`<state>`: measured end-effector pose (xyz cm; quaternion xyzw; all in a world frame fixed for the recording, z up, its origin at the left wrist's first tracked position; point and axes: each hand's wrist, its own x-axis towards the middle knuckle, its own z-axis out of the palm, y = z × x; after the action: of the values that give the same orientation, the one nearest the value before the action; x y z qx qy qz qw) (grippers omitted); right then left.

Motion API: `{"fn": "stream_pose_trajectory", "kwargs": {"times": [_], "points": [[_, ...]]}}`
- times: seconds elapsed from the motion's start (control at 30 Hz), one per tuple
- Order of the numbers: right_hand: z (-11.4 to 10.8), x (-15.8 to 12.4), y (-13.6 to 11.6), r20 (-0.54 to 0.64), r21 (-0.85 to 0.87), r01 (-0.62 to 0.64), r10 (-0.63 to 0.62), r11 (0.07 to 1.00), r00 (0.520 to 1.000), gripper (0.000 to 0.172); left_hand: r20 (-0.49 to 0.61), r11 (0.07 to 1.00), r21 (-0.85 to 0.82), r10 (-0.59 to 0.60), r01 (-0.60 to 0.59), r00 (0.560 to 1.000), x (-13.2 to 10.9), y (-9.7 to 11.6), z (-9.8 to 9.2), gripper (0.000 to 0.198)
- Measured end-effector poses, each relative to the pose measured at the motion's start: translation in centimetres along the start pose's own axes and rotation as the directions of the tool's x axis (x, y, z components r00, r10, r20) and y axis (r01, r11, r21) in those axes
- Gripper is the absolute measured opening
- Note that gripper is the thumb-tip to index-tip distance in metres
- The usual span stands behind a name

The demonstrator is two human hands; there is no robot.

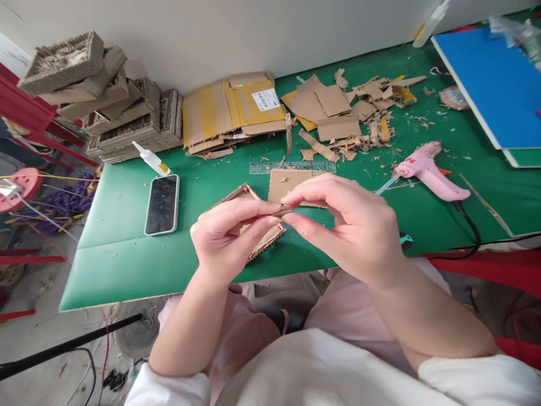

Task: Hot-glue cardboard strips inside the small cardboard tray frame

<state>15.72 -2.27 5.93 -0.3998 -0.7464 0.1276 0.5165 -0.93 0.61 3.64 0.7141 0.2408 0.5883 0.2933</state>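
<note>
My left hand (230, 237) and my right hand (346, 225) meet above the front edge of the green table (127, 248). Both pinch a thin, small strip (284, 211) between fingertips; I cannot make out what it is made of. Just under the hands lies a small cardboard frame (270, 235), partly hidden by my left fingers. A flat cardboard piece (284, 185) lies just beyond the hands, next to a green ruler (291, 167).
A phone (162, 204) and a small glue bottle (151, 158) lie at left. A pink glue gun (429, 172) with its cord rests at right. Flattened boxes (232, 110), cardboard scraps (350, 110), stacked cardboard pieces (101, 96) and a blue board (486, 79) line the back.
</note>
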Motion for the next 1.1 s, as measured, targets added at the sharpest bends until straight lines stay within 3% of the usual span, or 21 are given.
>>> {"fn": "stream_pose_trajectory", "kwargs": {"times": [0.67, 0.83, 1.1], "points": [[-0.19, -0.22, -0.1, 0.0, -0.03, 0.078, -0.078, 0.997, 0.997, 0.006, -0.01, 0.993, 0.092, 0.081, -0.08, 0.997, 0.08, 0.19, 0.07, 0.016], [0.02, -0.06, -0.24, -0.048, -0.012, 0.042, -0.043, 0.999, 0.998, 0.005, -0.013, 0.994, 0.07, 0.086, -0.085, 0.996, 0.05, 0.28, 0.14, 0.025], [0.03, -0.03, -0.07, -0.072, -0.051, 0.089, -0.092, 0.995, 0.993, 0.007, 0.056, 0.954, 0.199, 0.216, -0.222, 0.975, 0.13, 0.03, -0.48, 0.044]]}}
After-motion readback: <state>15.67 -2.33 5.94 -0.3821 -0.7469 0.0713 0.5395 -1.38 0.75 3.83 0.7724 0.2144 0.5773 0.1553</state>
